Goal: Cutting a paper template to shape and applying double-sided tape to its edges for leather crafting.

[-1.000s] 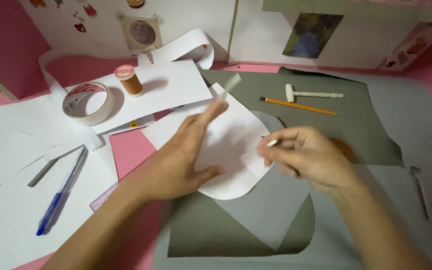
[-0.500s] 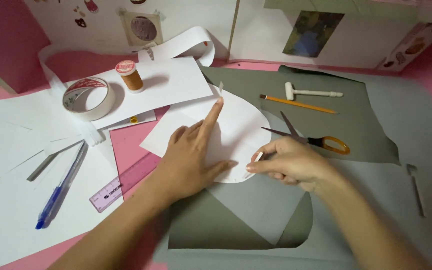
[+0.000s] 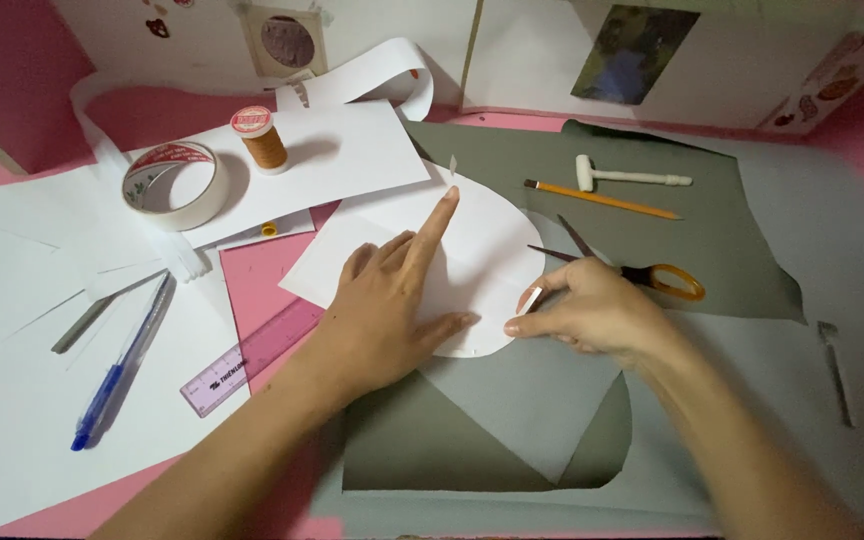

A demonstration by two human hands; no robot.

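Left hand (image 3: 392, 300) spread flat on the white paper template (image 3: 472, 250), index finger stretched toward its top edge, thumb near the lower curve. Right hand (image 3: 592, 315) closed narrow, pinching a small white piece, probably chalk (image 3: 530, 299), its tip set against the template's right rim. Template lying on grey-green fabric (image 3: 712, 250) at the middle of the tabletop (image 3: 252, 265), rounded end toward the right.

For a clean outline: firm downward pressure through the whole palm, so the paper cannot creep; chalk tip tight against the edge and close to upright; short strokes along the curve, with the holding fingers placed near the part being traced.

Orange-handled scissors (image 3: 652, 275) just behind the right hand, blades pointing toward the template. Pencil (image 3: 602, 200) and small white mallet (image 3: 632, 177) farther back on the fabric. Tape roll (image 3: 172, 185), spool of brown thread (image 3: 262, 140), blue pen (image 3: 117, 370) and pink ruler (image 3: 247, 360) off to the left among white sheets.
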